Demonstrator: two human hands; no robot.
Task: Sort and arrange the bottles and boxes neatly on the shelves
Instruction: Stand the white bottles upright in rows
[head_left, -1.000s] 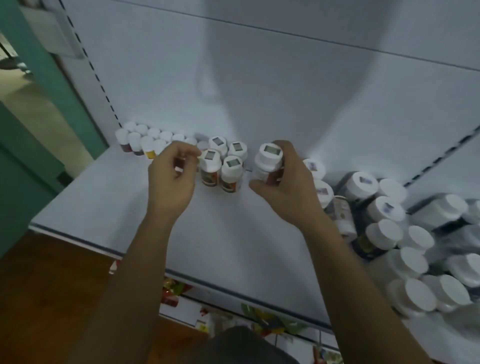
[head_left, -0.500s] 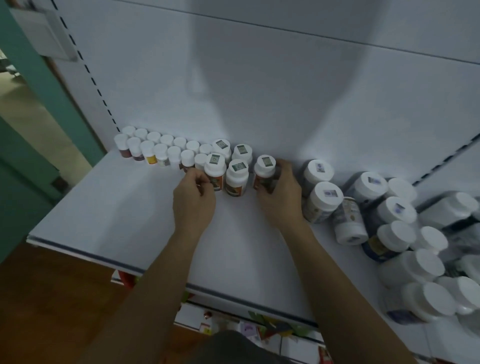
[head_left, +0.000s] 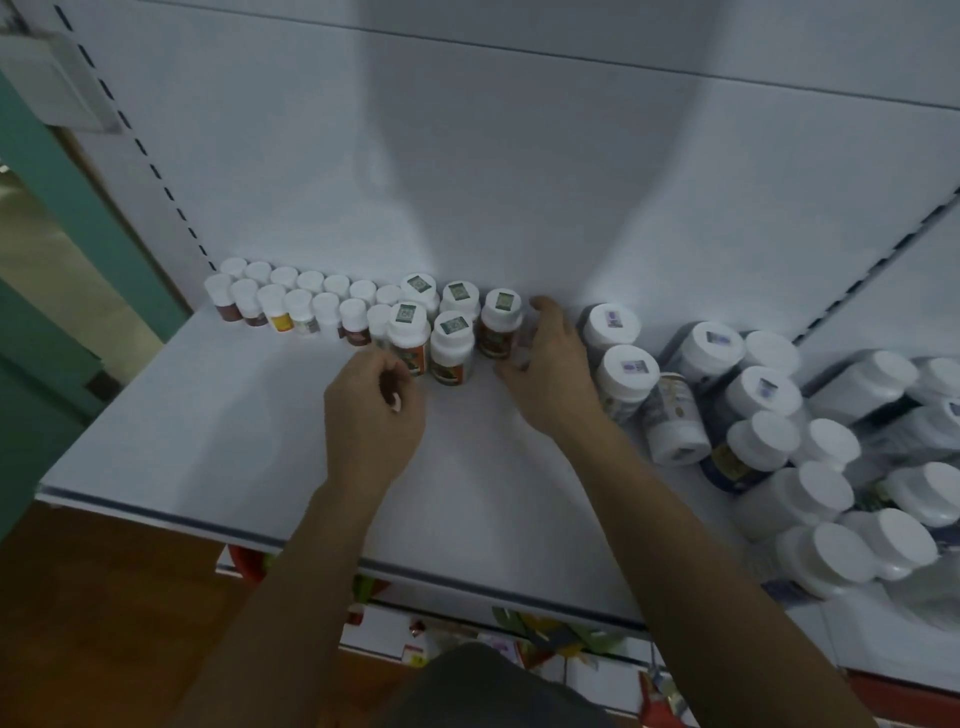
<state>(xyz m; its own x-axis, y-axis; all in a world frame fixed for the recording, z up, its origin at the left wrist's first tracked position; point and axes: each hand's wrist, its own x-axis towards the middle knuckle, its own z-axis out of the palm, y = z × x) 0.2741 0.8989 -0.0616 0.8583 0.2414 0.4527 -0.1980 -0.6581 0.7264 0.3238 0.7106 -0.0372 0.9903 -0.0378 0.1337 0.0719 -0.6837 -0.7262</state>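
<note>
The right hand (head_left: 550, 374) curls round the rightmost sorted bottle (head_left: 500, 325), upright on the shelf (head_left: 208, 415), its cap sticker too blurred to read; whether the curled left hand (head_left: 374, 415) holds anything cannot be told.

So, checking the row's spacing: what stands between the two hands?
Head view: one upright sticker-capped bottle stands between the left hand and the right hand.

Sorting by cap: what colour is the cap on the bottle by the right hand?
Bottle cap: white, greenish square sticker. Head view.

white caps (head_left: 627, 368), white shelf (head_left: 208, 431), teal wall (head_left: 78, 208)
</note>
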